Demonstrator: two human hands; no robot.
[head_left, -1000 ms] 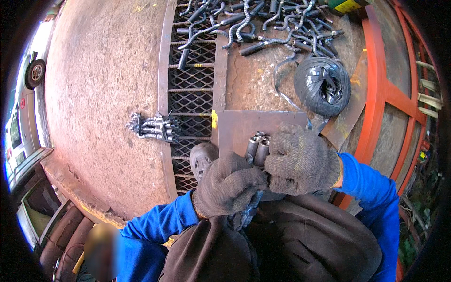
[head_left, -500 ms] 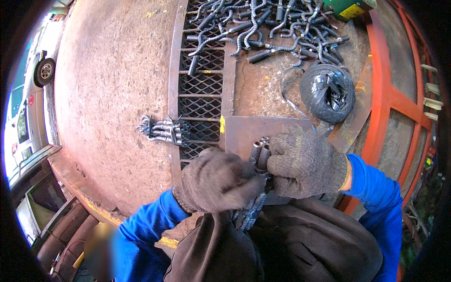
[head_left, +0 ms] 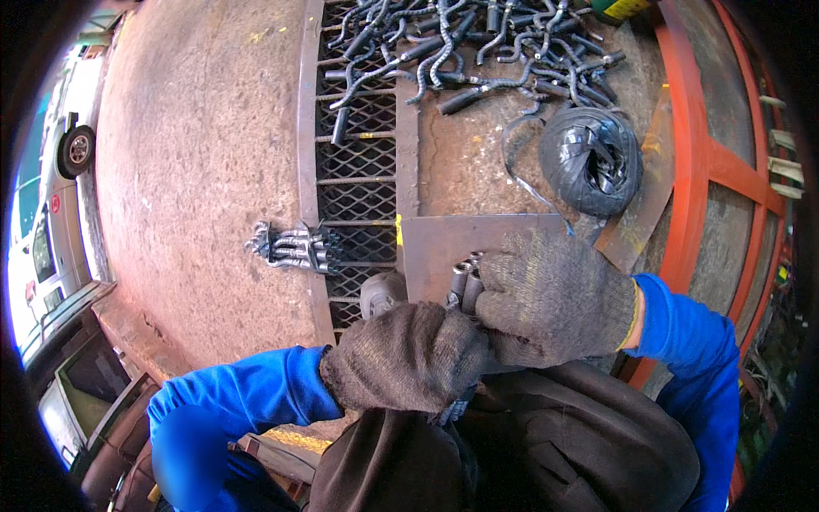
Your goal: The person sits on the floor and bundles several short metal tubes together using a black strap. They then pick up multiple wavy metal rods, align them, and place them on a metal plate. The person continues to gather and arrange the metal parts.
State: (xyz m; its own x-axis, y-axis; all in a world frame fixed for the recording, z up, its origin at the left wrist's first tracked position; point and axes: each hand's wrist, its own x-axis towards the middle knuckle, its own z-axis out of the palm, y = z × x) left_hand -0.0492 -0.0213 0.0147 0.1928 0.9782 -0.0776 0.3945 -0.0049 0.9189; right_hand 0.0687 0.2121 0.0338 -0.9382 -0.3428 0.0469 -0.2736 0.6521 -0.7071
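Gripping metal tubes (head_left: 470,293) at its left: right hand (head_left: 559,299); left hand (head_left: 411,355) just below, grip unclear.

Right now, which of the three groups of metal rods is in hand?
The held bundle in the right hand, hollow ends seen against the brown plate; the tied bundle at the left edge of the grating and the loose pile beyond lie untouched.

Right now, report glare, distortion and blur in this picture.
Head view: glare whitens the left edge around the white vehicle; head view: fisheye distortion bows the orange frame; head view: a blue patch at lower left is blurred out, while the left hand and right hand look fairly sharp.
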